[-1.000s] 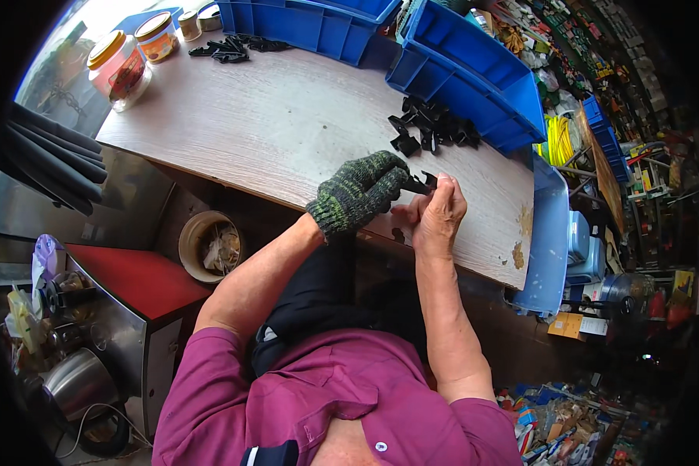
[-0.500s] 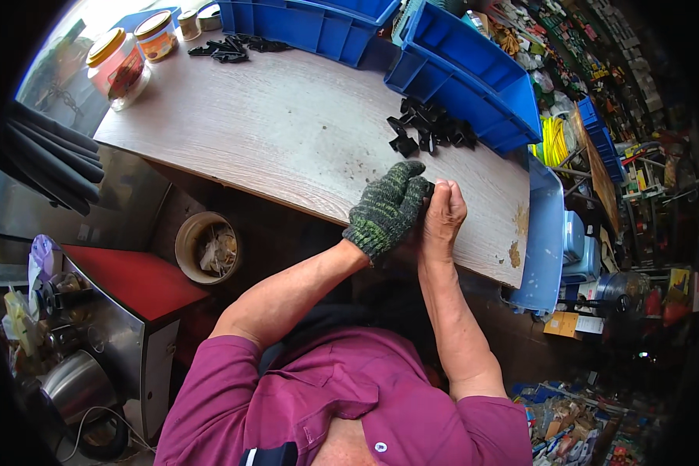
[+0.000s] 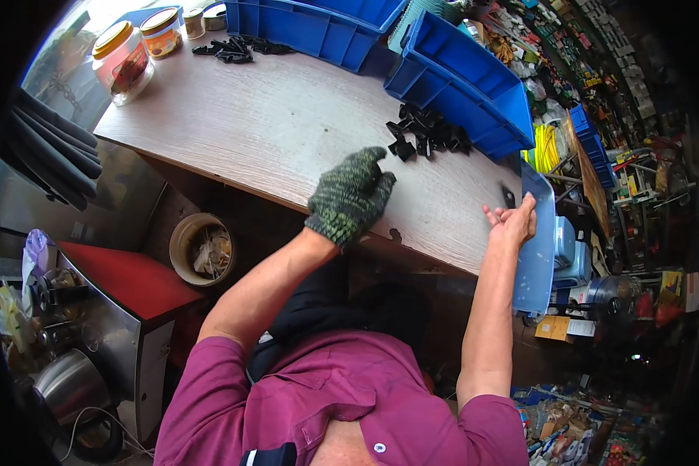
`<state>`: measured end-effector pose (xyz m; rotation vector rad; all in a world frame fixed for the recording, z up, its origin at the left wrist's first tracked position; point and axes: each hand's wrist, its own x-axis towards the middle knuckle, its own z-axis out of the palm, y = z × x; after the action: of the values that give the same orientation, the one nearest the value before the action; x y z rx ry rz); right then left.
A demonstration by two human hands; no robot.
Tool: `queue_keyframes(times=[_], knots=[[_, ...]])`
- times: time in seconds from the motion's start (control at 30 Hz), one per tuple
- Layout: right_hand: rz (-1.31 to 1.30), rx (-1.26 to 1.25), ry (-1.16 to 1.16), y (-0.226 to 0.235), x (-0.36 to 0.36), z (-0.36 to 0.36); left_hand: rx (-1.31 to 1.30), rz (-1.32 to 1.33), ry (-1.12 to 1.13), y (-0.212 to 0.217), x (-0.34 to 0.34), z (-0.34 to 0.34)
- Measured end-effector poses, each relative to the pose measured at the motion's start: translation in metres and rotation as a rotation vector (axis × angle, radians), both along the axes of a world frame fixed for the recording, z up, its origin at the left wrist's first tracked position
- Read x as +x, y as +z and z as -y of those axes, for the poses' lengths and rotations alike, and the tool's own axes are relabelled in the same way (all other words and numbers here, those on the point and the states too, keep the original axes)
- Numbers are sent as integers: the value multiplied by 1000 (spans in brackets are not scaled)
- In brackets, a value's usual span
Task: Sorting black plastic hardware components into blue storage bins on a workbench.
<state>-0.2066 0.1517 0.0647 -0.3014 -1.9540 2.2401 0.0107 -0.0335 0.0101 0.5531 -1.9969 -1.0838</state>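
Note:
My left hand (image 3: 351,198), in a dark green knitted glove, is over the table's near edge. Its thumb and forefinger stand apart, and nothing shows between them. My bare right hand (image 3: 512,224) is at the table's right end, beside a light-blue bin (image 3: 537,256). Its fingers are spread and palm partly up. A small black plastic piece (image 3: 508,196), blurred, shows just beyond the fingertips, seemingly loose from them. Ahead of my hands, a pile of black plastic parts (image 3: 431,132) lies against a blue crate (image 3: 462,93).
Another blue crate (image 3: 311,31) stands at the table's back, with more black parts (image 3: 237,49) at its left. Lidded jars (image 3: 124,66) line the far left corner. Below the table (image 3: 233,116) is a round waste bucket (image 3: 202,248), beside a red-topped cabinet (image 3: 124,283).
My hands, together at the near edge before, have parted. The left moved left; the right swung right to the light-blue bin and opened. The black piece now shows beyond its fingers.

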Motion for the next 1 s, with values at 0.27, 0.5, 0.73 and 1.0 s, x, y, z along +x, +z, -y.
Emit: queue_keyframes(times=[0.27, 0.5, 0.73, 1.0], knots=[[146, 187, 643, -33, 42, 82, -64, 10, 45, -10, -7, 18], [-23, 658, 731, -31, 48, 124, -97, 6, 62, -7, -6, 14], [29, 588, 827, -33, 42, 115, -92, 18, 77, -8, -6, 14], [102, 194, 826, -39, 51, 102, 119, 67, -56, -7, -20, 28]])
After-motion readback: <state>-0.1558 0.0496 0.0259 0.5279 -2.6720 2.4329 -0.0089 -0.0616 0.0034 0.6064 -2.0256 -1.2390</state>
